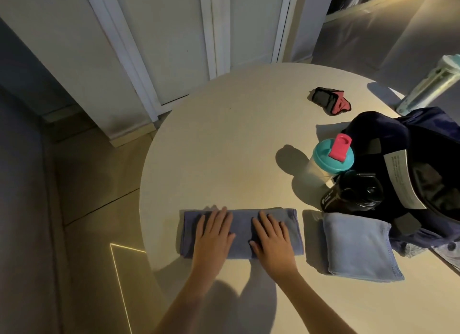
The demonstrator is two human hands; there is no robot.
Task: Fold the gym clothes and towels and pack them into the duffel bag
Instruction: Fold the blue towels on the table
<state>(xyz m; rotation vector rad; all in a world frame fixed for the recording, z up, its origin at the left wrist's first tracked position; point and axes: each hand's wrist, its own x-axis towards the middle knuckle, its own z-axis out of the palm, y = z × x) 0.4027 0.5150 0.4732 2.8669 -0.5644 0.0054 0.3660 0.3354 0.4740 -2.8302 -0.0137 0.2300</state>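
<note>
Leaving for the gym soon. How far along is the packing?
Done: the light blue towel lies folded beside the duffel bag. In hand: the left hand and right hand press the darker towel flat, mid-fold. Left: finishing that fold and packing both towels.

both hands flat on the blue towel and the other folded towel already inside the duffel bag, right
Not inside: the head view shows the other folded towel lying on the table beside the duffel bag. The left hand and right hand are flat on the blue towel.
</note>
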